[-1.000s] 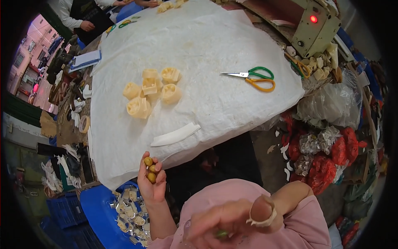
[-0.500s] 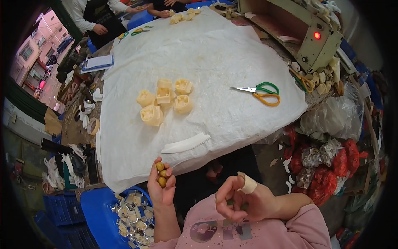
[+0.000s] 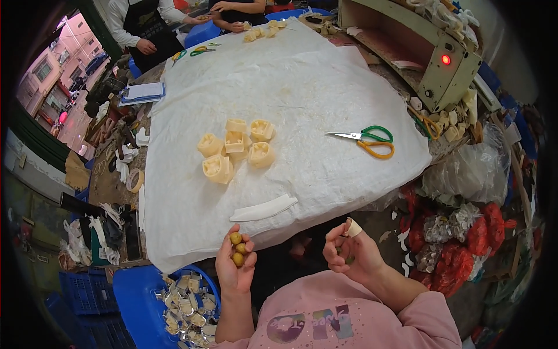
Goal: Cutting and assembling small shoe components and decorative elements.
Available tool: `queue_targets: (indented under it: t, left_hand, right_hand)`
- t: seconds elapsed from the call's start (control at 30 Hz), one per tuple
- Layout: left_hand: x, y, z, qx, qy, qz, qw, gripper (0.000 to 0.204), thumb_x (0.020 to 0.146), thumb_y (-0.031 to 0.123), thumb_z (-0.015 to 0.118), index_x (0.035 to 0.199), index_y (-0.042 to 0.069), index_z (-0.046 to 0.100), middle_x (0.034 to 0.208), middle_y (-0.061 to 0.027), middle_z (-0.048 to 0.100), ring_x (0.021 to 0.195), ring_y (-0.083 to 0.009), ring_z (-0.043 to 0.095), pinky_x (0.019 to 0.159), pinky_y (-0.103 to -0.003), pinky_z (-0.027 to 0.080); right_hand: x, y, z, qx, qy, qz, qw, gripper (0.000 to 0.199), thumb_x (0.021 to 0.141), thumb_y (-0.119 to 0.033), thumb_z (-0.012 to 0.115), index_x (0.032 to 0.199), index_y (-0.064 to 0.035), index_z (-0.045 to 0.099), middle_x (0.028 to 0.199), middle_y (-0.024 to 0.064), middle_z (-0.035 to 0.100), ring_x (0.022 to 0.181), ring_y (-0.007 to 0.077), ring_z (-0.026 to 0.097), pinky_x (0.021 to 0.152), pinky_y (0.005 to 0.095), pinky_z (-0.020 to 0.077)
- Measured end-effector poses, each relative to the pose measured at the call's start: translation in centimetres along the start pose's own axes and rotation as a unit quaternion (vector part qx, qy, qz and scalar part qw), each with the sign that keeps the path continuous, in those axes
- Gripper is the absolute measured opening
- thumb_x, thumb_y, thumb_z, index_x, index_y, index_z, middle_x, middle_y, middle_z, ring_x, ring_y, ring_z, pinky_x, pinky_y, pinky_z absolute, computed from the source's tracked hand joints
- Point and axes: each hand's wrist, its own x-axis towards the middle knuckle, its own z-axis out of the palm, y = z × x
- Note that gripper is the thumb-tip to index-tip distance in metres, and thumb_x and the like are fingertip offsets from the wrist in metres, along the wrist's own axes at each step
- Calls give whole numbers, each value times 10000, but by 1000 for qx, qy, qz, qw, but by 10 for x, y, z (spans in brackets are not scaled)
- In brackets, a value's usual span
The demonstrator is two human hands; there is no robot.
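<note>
In my left hand (image 3: 229, 273) rest several small round olive-brown fruits (image 3: 238, 246), lined up along the fingers, palm turned up. My right hand (image 3: 361, 256) is curled, with a strip of beige tape (image 3: 353, 228) wrapped on one digit. Small green fruits (image 3: 349, 260) show partly between its fingers and palm; the rest is hidden. Both hands are raised before my pink shirt, apart from each other, just off the table's near edge. Closest on the table lies a white curved strip (image 3: 264, 208). Beyond it several cream rolled bundles (image 3: 236, 141) stand grouped together.
Scissors (image 3: 372, 142) with green and orange handles lie on the white-covered table (image 3: 302, 93). A blue tub (image 3: 132, 296) of scraps stands below left. Red plastic bags (image 3: 453, 262) sit on the right. At the back right is a metal machine (image 3: 433, 75); two people (image 3: 148, 35) stand at the far side.
My right hand has moved up and right, away from my chest. The left hand has shifted slightly right and down, still holding the fruits. The whole view has tilted a little.
</note>
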Motion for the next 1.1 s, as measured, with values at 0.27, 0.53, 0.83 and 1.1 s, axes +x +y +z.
queue_targets:
  t: [0.27,0.53,0.83,1.1]
  left_hand:
    - [-7,-16,28,78,-39,-10,996,281,957,195,388,1181,44,463,901,-105,542,693,-149,493,420,-190,362]
    - [-11,-33,37,125,-99,-55,986,228,946,247,441,1057,51,476,888,-116,555,680,-131,474,427,-178,350]
    - [-16,-60,47,215,-139,-125,959,311,923,349,479,1009,50,492,818,-83,543,651,-116,467,392,-168,326]
    - [-9,-67,55,223,-167,-135,951,333,899,316,540,1069,38,469,812,-77,500,665,-126,461,393,-167,299]
  right_hand:
    - [6,6,-18,-38,25,-45,998,272,930,-295,440,961,-40,528,705,70,509,520,107,390,420,222,277]
    - [10,8,-19,-255,55,-69,963,146,852,-67,550,992,-27,535,752,30,513,532,46,376,438,184,272]
    - [11,20,-25,-436,15,-158,886,278,852,-181,617,1085,-41,560,846,5,562,797,73,523,651,227,432]
    - [-14,13,-44,-319,41,-141,936,238,887,-223,529,1014,-23,556,816,26,556,721,88,500,628,243,419]
